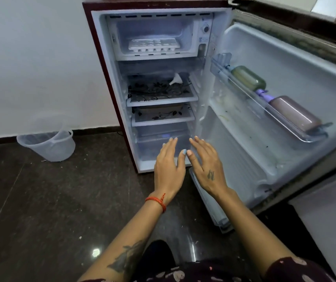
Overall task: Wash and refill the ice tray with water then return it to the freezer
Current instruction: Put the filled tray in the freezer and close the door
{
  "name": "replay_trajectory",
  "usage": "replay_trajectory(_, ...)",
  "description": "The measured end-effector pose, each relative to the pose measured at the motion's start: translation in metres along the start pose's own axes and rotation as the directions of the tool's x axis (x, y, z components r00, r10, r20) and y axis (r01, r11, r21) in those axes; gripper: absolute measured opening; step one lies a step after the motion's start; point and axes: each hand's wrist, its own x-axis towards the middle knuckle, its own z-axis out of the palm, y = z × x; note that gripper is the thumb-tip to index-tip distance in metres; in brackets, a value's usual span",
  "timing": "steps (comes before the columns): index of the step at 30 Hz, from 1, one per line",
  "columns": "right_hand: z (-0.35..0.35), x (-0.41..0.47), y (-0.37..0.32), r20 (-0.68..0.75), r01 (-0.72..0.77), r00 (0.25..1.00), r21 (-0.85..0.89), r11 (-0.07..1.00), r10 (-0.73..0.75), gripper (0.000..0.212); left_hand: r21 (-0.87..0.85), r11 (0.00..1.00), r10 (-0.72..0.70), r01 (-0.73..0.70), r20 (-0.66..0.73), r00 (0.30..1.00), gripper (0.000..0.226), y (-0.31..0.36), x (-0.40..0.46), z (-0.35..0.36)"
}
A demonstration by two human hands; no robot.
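A small maroon fridge [110,82] stands open against the wall. Its freezer compartment [187,31] is at the top, and a white ice tray [154,45] lies flat on the freezer floor. My left hand [169,167] and my right hand [205,165] are stretched out side by side, low in front of the fridge's bottom drawer. Their fingers are straight and spread, thumbs nearly touching. Neither hand holds anything. Both are far below the ice tray.
The fridge door [285,94] swings wide to the right, with a green bottle [248,79] and a brown bottle [294,113] lying in its rack. Patterned shelves [163,98] fill the fridge's middle. A clear plastic bucket [49,142] stands on the dark floor at left.
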Motion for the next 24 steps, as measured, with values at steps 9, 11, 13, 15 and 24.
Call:
replay_trajectory(9, -0.018, -0.052, 0.018, -0.132, -0.115, 0.985, -0.025, 0.993, 0.110, 0.057, 0.003, 0.999, 0.043, -0.044, 0.147, 0.988, 0.048, 0.002, -0.042, 0.029)
replay_trajectory(11, -0.020, -0.061, 0.018, -0.149, -0.131, 0.981, -0.027, 0.991, 0.125, 0.060, -0.010, 0.998, 0.056, -0.055, 0.154, 0.987, 0.047, 0.005, -0.049, 0.032)
replay_trajectory(13, -0.022, -0.070, 0.020, -0.163, -0.150, 0.976, -0.034, 0.988, 0.143, 0.065, -0.011, 0.998, 0.064, -0.063, 0.163, 0.985, 0.047, 0.008, -0.055, 0.035)
replay_trajectory(15, -0.027, -0.079, 0.024, -0.178, -0.161, 0.972, -0.041, 0.986, 0.151, 0.065, -0.017, 0.998, 0.071, -0.069, 0.182, 0.981, 0.047, 0.012, -0.062, 0.039)
replay_trajectory(24, -0.072, -0.101, 0.058, -0.317, -0.197, 0.934, -0.066, 0.978, 0.166, 0.064, -0.054, 0.992, 0.121, -0.111, 0.254, 0.959, 0.050, 0.046, -0.080, 0.083)
